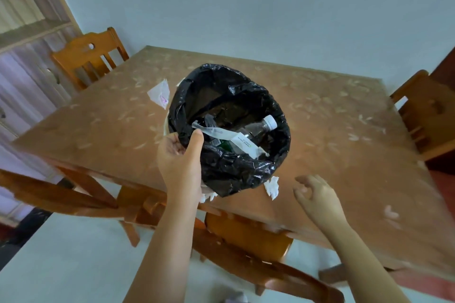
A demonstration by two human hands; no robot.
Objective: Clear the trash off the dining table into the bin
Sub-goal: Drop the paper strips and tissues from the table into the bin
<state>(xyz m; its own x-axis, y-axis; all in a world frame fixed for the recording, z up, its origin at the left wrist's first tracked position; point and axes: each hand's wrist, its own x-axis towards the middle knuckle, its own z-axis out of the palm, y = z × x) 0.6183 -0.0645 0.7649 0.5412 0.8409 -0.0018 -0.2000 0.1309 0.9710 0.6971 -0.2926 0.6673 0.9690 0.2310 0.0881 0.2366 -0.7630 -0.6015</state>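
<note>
My left hand (181, 155) grips the near-left rim of a bin lined with a black bag (236, 170) and holds it over the brown dining table (332, 130). Inside the bin lie a plastic bottle with a white cap (261, 126) and a long white wrapper (231, 136). My right hand (314, 195) hovers over the table's near edge, right of the bin, with fingers apart and nothing in it. A crumpled white tissue (272, 188) lies on the table between the bin and my right hand. A flat white wrapper (160, 93) lies on the table left of the bin.
Wooden chairs stand around the table: one at the back left (88, 56), one at the right (428, 115), one tucked in below me (248, 243) and one at the near left (49, 192). A shelf unit (27, 32) fills the left wall.
</note>
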